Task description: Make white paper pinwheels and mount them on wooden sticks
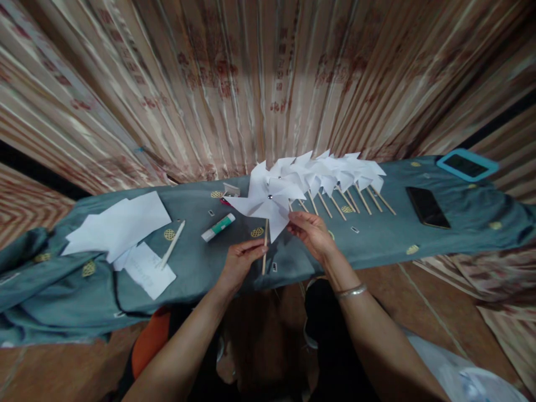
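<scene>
A white paper pinwheel (262,202) with a shiny pin at its centre is held up over the cloth-covered table. My left hand (243,258) pinches its thin wooden stick (265,254), fingers closed round it. With fingertips pressed together, my right hand (310,230) grips the edge of one lower paper blade. Behind and to the right lies a row of several finished-looking white pinwheels (339,170), overlapping, their sticks pointing toward me. A glue stick (218,227) with a green label lies left of the held pinwheel.
On the left lie white paper sheets (125,220), a small written-on paper (151,273) and a white pen (172,244). At the right are a black phone (427,207) and a blue-framed tablet (468,164). A striped curtain (251,84) hangs behind the green table cloth (377,245).
</scene>
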### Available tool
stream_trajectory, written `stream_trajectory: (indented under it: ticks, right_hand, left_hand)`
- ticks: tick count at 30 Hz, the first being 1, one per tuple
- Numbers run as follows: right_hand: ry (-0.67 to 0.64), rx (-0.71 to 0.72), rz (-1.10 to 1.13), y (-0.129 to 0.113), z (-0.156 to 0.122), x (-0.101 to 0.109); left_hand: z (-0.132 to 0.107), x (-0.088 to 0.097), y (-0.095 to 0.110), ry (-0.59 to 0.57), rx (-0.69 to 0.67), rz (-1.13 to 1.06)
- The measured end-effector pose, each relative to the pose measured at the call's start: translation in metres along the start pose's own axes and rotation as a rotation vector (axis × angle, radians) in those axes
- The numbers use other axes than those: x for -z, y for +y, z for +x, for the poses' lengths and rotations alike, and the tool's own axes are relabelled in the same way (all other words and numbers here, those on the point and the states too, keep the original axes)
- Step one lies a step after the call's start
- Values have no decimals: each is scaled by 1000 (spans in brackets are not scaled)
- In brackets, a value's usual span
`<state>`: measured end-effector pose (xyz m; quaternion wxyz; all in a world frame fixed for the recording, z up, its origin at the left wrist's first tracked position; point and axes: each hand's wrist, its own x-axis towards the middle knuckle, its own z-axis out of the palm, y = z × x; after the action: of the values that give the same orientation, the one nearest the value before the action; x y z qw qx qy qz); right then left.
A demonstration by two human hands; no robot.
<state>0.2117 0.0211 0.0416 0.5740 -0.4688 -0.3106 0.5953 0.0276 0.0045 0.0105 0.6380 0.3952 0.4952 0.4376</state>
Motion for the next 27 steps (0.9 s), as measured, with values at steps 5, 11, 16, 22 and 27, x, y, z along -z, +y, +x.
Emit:
stream_trajectory:
  ticks: [5, 11, 16, 22, 27]
  right_hand:
    - [-32, -28, 1, 2, -3, -5]
    - [-113, -32, -34, 7, -7, -11]
    - [-190, -9, -130, 8, -14, -16]
    - [-278, 67, -372, 11, -17, -11]
    - [-310, 117, -681, 25, -22, -7]
  left_hand:
    - [0, -2, -1, 9, 7, -18]
    - [1, -2, -1, -10, -16, -3]
    - [0, -2, 0, -39, -38, 4]
    - [1, -1, -1, -22, -34, -16]
    - [4, 0, 0, 28, -9, -51]
